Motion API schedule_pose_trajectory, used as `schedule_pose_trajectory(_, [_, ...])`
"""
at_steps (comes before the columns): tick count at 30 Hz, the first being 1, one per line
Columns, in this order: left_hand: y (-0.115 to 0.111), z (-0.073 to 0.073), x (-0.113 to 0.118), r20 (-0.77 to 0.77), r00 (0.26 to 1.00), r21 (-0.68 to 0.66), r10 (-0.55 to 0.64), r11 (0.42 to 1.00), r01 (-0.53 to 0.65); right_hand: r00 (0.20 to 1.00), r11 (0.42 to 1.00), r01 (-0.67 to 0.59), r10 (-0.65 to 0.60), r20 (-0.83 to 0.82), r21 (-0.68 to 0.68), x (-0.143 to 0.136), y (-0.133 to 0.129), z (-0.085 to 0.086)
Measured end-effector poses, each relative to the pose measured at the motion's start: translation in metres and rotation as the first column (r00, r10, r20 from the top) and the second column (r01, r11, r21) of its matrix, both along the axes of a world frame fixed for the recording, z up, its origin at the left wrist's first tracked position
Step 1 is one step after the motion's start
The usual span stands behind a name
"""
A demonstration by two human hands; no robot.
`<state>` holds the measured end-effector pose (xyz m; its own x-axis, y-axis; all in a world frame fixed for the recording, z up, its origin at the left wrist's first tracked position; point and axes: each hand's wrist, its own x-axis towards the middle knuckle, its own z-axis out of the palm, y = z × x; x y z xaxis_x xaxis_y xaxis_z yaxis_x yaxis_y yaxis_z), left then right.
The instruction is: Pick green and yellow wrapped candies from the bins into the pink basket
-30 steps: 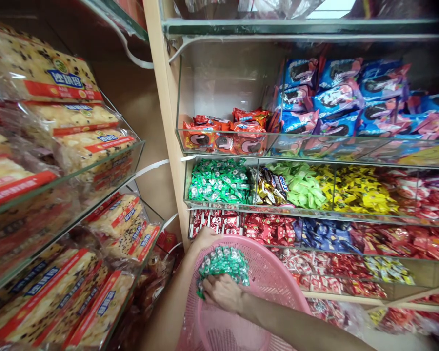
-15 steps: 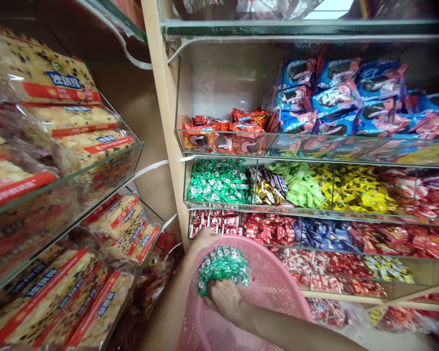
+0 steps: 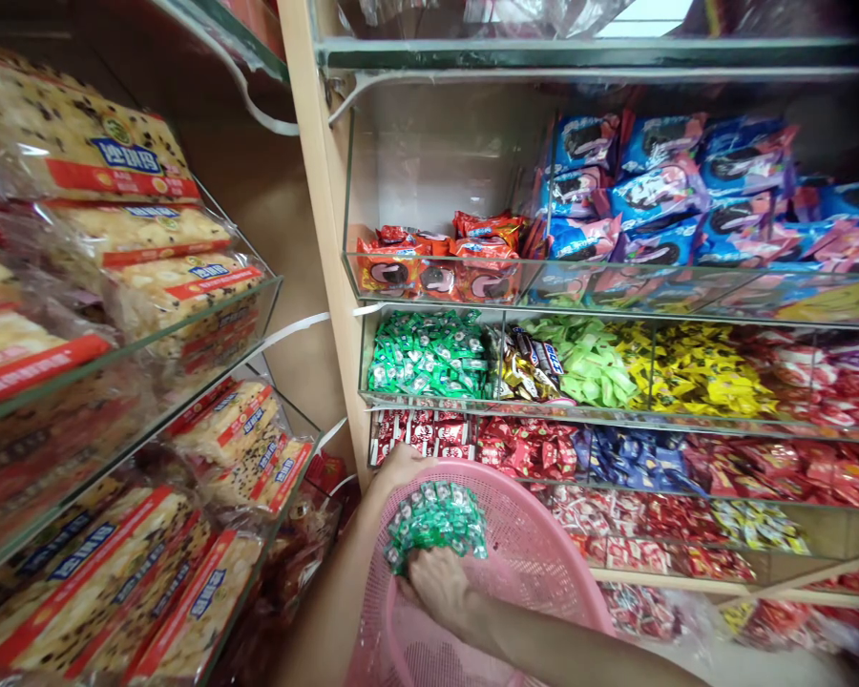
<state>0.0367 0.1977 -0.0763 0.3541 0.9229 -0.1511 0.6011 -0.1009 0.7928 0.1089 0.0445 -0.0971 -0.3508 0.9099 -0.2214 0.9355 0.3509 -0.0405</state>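
A pink mesh basket (image 3: 579,563) is tilted against the lower shelves. Green-wrapped candies (image 3: 440,515) lie heaped in its upper left part. My left hand (image 3: 403,465) grips the basket's far left rim, with its fingertips partly hidden. Inside the basket, my right hand (image 3: 433,577) presses against the near side of the green candies; its fingers are curled and their tips are hidden among the wrappers. More green candies (image 3: 429,355) fill the leftmost bin above the basket.
Glass-fronted bins hold red-wrapped packs (image 3: 487,260), blue cookie packs (image 3: 659,196), yellow candies (image 3: 694,372) and dark blue candies (image 3: 634,458). Packaged pastries (image 3: 115,157) fill the left shelves. A wooden post (image 3: 322,210) stands between the two shelf units.
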Motion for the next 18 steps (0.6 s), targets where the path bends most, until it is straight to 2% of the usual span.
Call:
schedule_pose_trajectory(8, [0.001,-0.002,-0.001,0.016,1.000,-0.016,-0.005,1.000,0.005,0.999,0.998,0.048,-0.048,0.017,-0.032,0.012,-0.004,0.010])
schedule_pose_trajectory(12, [0.000,-0.003,-0.001,0.052,0.998,-0.056,0.018,0.998,-0.015,0.997,0.995,0.076,-0.074,0.024,-0.063,0.021,-0.010,0.021])
schedule_pose_trajectory(15, [-0.001,-0.002,-0.001,0.059,0.998,-0.060,0.022,0.998,-0.019,0.999,0.998,0.050,-0.050,-0.007,-0.032,0.017,-0.014,0.033])
schedule_pose_trajectory(18, [-0.001,-0.001,0.000,0.053,0.998,-0.051,0.025,0.998,-0.023,0.999,1.000,0.029,-0.029,-0.044,0.002,0.005,-0.012,0.035])
